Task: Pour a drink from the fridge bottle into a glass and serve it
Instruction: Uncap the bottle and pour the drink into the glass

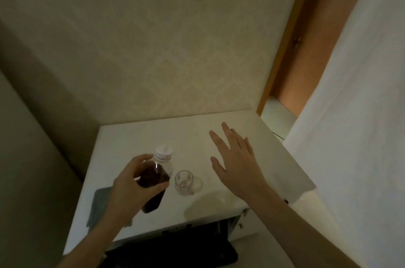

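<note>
A clear plastic bottle (156, 177) with dark drink and a white cap stands tilted on the white top of a small fridge (135, 136). My left hand (129, 186) grips its body, fingers and thumb curled round it. Just right of the bottle stands a small clear glass (184, 182), with no drink visible in it. My right hand (235, 162) hovers flat above the surface to the right of the glass, fingers straight and spread, holding nothing.
A grey cloth or mat (99, 206) lies at the front left of the top. Patterned walls close off the back and left. A white panel (355, 114) rises at the right. Below the front edge is a dark opening (175, 245).
</note>
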